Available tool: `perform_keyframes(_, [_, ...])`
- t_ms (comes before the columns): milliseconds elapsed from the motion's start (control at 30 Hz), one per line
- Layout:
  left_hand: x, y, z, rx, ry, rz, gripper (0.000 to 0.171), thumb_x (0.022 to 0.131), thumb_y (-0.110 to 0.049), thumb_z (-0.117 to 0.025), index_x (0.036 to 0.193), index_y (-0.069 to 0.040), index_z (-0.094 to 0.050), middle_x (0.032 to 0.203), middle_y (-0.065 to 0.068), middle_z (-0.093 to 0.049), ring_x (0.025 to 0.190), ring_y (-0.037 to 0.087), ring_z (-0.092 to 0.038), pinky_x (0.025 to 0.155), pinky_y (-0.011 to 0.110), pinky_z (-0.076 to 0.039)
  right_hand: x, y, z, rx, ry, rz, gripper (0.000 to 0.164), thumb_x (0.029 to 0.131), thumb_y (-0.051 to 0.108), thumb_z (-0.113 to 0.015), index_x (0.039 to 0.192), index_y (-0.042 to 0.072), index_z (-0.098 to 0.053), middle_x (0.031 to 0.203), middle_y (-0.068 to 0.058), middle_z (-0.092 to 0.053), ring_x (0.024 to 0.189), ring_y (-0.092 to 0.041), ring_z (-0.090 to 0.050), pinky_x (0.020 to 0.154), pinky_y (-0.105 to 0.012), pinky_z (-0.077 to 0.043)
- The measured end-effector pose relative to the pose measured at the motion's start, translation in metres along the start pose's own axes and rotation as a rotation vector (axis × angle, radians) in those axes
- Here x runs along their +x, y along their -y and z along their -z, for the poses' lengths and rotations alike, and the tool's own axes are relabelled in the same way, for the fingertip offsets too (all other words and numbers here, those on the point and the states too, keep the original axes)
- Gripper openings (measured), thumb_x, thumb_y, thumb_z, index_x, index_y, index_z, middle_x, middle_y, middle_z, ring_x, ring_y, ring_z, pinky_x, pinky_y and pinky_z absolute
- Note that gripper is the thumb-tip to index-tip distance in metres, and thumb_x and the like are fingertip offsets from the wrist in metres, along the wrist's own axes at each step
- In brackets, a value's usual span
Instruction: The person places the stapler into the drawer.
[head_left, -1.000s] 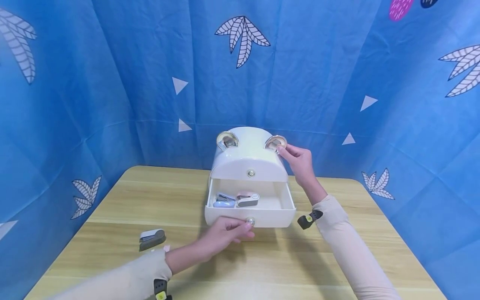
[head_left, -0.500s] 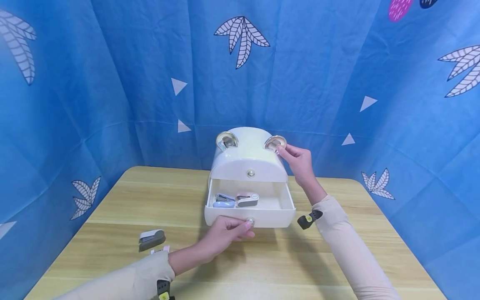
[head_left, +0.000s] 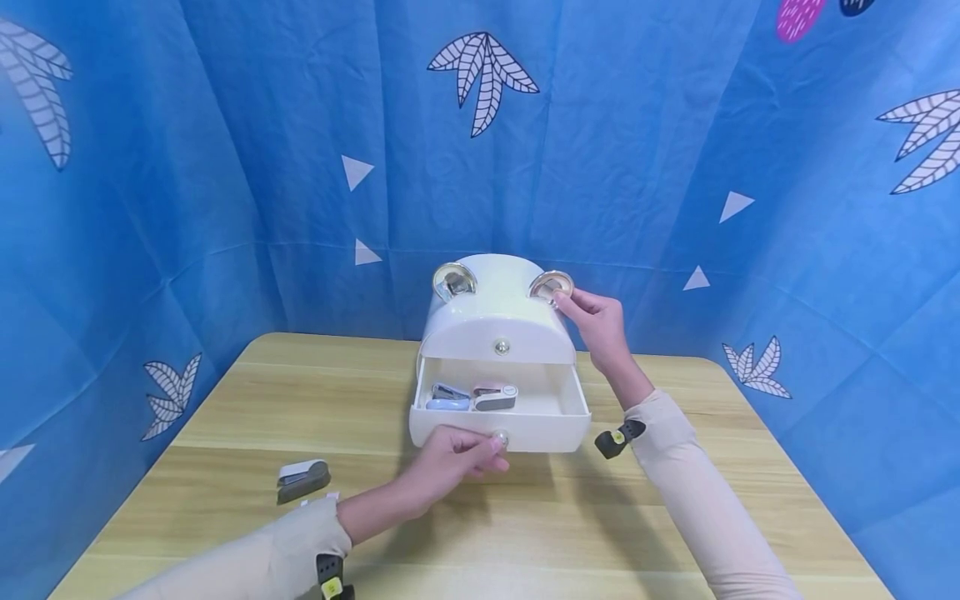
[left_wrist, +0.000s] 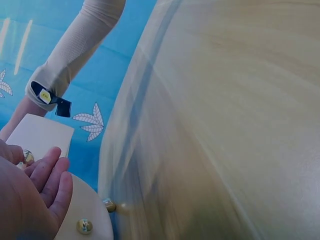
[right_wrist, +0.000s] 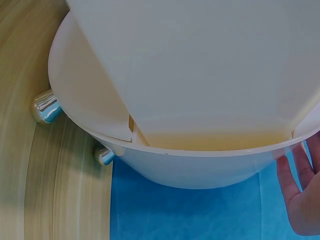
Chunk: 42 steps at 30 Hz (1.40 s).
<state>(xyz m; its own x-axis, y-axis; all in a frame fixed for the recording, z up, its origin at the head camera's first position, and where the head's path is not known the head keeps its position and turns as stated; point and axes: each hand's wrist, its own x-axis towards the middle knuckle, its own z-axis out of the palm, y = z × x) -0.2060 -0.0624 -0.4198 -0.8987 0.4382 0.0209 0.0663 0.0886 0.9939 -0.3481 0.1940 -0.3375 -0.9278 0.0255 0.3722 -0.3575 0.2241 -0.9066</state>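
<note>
A white rounded drawer box [head_left: 498, 287] with two gold-rimmed ears stands at the back of the table. Its lower drawer [head_left: 551, 429] is pulled out, holding a blue mini stapler [head_left: 448, 398] and a grey-and-white mini stapler [head_left: 496, 398] side by side. My left hand [head_left: 450, 462] pinches the round knob [left_wrist: 28, 158] of this drawer between thumb and index finger, the other fingers extended below. Up at the box's right ear [head_left: 551, 285], my right hand [head_left: 596, 321] grips the rim, thumb in front. The upper drawer's knob [head_left: 502, 347] is untouched.
Another grey-and-white mini stapler [head_left: 303, 482] lies on the wooden table [head_left: 315, 383] at the left. Beside it, a small pink-and-white item [head_left: 332, 497] is partly covered by the left sleeve. A blue patterned curtain [head_left: 637, 167] surrounds the table. Gold feet [right_wrist: 47, 107] support the box.
In the last half second the lower drawer has slid slightly inward, and my left hand has moved forward with its knob. My right hand has stayed on the ear.
</note>
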Motion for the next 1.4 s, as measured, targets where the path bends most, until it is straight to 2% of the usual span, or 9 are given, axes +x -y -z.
perform_keyframes(233, [0.009,0.0,0.004,0.034,-0.016,0.006,0.034,0.099,-0.034,-0.065,0.106,-0.003,-0.077,0.1,0.013,-0.079,0.1,0.021,-0.076,0.095,0.049,-0.058,0.001,-0.001,0.0,0.006,-0.003,0.006,0.041,0.096,0.029,-0.072,0.127,0.003,-0.07,0.124,-0.02,-0.071,0.106,-0.004,-0.069,0.108,-0.042,-0.052])
perform_keyframes(400, [0.015,-0.001,0.008,0.049,-0.027,0.019,0.035,0.099,-0.038,-0.066,0.104,-0.005,-0.078,0.1,0.011,-0.079,0.101,0.021,-0.075,0.095,0.047,-0.058,0.001,-0.001,0.0,0.008,-0.01,-0.002,0.042,0.095,0.03,-0.073,0.127,0.003,-0.07,0.122,-0.016,-0.073,0.106,-0.004,-0.069,0.106,-0.039,-0.053])
perform_keyframes(600, [0.025,0.0,0.012,0.043,-0.03,0.024,0.036,0.099,-0.038,-0.066,0.104,-0.004,-0.078,0.1,0.011,-0.079,0.101,0.023,-0.075,0.093,0.041,-0.06,0.0,-0.001,0.0,0.003,-0.009,-0.013,0.043,0.095,0.031,-0.073,0.128,0.004,-0.07,0.124,-0.018,-0.072,0.106,-0.004,-0.068,0.108,-0.041,-0.052])
perform_keyframes(833, [0.041,0.003,0.019,0.066,-0.029,0.006,0.038,0.1,-0.035,-0.064,0.106,0.0,-0.077,0.101,0.011,-0.079,0.097,0.023,-0.075,0.094,0.049,-0.058,-0.001,-0.001,-0.001,0.008,-0.006,-0.011,0.043,0.096,0.031,-0.072,0.129,0.003,-0.069,0.127,-0.02,-0.07,0.11,-0.007,-0.068,0.11,-0.042,-0.05])
perform_keyframes(933, [0.046,0.002,0.022,0.08,-0.035,0.001,0.039,0.1,-0.036,-0.064,0.105,0.0,-0.077,0.101,0.011,-0.079,0.095,0.021,-0.075,0.09,0.043,-0.06,-0.001,0.0,-0.001,0.01,-0.014,-0.008,0.043,0.096,0.03,-0.072,0.129,0.003,-0.069,0.126,-0.019,-0.07,0.11,-0.006,-0.068,0.109,-0.04,-0.051])
perform_keyframes(1067, [0.054,0.003,0.024,0.082,-0.057,0.003,0.039,0.1,-0.036,-0.065,0.104,0.001,-0.077,0.1,0.012,-0.079,0.095,0.024,-0.076,0.089,0.042,-0.06,-0.001,0.0,-0.002,0.005,-0.021,0.001,0.042,0.095,0.03,-0.073,0.128,0.003,-0.07,0.124,-0.016,-0.072,0.108,-0.006,-0.069,0.106,-0.037,-0.053])
perform_keyframes(1200, [0.061,0.003,0.026,0.071,-0.073,0.011,0.039,0.099,-0.036,-0.065,0.104,0.001,-0.077,0.1,0.014,-0.079,0.097,0.025,-0.076,0.09,0.045,-0.06,-0.001,0.0,-0.001,-0.003,-0.019,0.0,0.043,0.095,0.032,-0.074,0.128,0.005,-0.07,0.123,-0.014,-0.073,0.108,-0.007,-0.069,0.107,-0.04,-0.052])
perform_keyframes(1400, [0.068,0.003,0.028,0.045,-0.09,0.03,0.037,0.099,-0.035,-0.066,0.105,0.0,-0.077,0.1,0.015,-0.079,0.095,0.024,-0.076,0.088,0.039,-0.061,0.0,-0.002,0.0,0.001,-0.013,0.002,0.043,0.095,0.031,-0.073,0.129,0.005,-0.069,0.124,-0.016,-0.072,0.109,-0.006,-0.069,0.107,-0.039,-0.053])
